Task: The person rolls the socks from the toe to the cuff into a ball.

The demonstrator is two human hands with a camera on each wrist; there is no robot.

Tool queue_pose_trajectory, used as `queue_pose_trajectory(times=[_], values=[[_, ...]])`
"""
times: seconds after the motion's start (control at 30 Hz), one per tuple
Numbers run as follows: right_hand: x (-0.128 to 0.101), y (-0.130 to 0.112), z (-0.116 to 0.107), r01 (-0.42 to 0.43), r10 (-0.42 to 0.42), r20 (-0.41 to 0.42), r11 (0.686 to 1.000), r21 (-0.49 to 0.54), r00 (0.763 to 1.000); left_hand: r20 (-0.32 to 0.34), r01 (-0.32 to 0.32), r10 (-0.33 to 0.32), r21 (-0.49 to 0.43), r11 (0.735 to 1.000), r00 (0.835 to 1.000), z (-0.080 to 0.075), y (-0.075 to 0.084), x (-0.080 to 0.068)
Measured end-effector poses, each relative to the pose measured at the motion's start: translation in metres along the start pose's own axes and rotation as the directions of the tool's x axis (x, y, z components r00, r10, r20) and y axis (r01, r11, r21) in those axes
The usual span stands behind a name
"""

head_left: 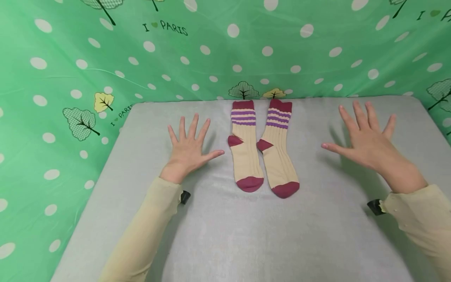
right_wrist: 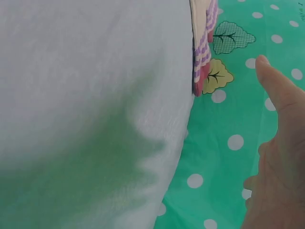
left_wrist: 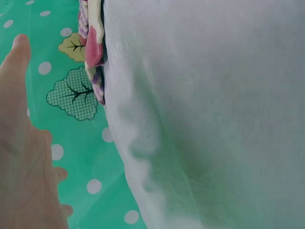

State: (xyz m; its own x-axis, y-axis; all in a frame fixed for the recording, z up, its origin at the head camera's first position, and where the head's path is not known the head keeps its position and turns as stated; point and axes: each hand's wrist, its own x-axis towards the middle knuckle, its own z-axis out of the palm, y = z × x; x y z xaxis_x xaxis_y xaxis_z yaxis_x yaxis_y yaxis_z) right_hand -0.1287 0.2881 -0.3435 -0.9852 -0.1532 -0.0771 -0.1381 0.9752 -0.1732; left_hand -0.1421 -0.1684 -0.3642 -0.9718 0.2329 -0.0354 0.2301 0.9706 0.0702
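Two cream socks lie flat side by side, toes toward me, with maroon cuffs, heels and toes and purple stripes below the cuffs. The left sock (head_left: 244, 152) is nearly straight; the right sock (head_left: 279, 154) slants a little. To their left my left hand (head_left: 188, 150) is spread over the table, palm down, its thumb tip near the left sock. My right hand (head_left: 370, 143) is spread well to the right of the right sock, its thumb pointing toward it. Neither hand holds anything. Both wrist views show the socks edge-on, with the left thumb (left_wrist: 18, 62) and right thumb (right_wrist: 276, 78) raised.
A grey-white cloth covers the table (head_left: 253, 239). Behind it and to the left hangs a green curtain (head_left: 211, 35) with white dots and printed trees. Small black devices (head_left: 184, 197) sit at both sleeve cuffs. Hand shadows fall on the cloth.
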Motion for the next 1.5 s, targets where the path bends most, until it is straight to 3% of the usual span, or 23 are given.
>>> queue_pose_trajectory(times=[0.6,0.93,1.1,1.2,1.3,1.43,1.5], values=[[0.009,-0.003,0.001,0.042,-0.042,-0.009,0.999,0.021,0.999,0.013,-0.022,0.023,-0.015,1.000,1.000,-0.003,0.015,0.003],[0.027,-0.011,0.004,0.096,-0.095,-0.012,0.991,0.089,0.995,0.044,-0.099,0.103,-0.072,0.992,0.994,-0.009,0.047,-0.003],[0.041,-0.018,0.005,0.089,-0.099,0.040,0.973,0.212,0.994,0.040,-0.168,0.182,-0.230,0.959,0.983,-0.011,0.069,-0.012],[0.050,-0.024,0.006,0.082,-0.109,0.083,0.958,0.274,0.991,0.052,-0.179,0.215,-0.389,0.904,0.975,-0.010,0.082,-0.018],[0.060,-0.032,0.007,0.056,-0.104,0.126,0.939,0.340,0.987,0.097,-0.138,0.231,-0.562,0.816,0.968,-0.007,0.093,-0.022],[0.070,-0.043,0.010,-0.016,-0.064,0.175,0.905,0.426,0.983,0.209,0.004,0.258,-0.784,0.620,0.943,0.001,0.104,-0.025],[0.076,-0.049,0.012,-0.055,-0.042,0.191,0.877,0.477,0.981,0.267,0.102,0.293,-0.872,0.478,0.918,0.004,0.108,-0.025]])
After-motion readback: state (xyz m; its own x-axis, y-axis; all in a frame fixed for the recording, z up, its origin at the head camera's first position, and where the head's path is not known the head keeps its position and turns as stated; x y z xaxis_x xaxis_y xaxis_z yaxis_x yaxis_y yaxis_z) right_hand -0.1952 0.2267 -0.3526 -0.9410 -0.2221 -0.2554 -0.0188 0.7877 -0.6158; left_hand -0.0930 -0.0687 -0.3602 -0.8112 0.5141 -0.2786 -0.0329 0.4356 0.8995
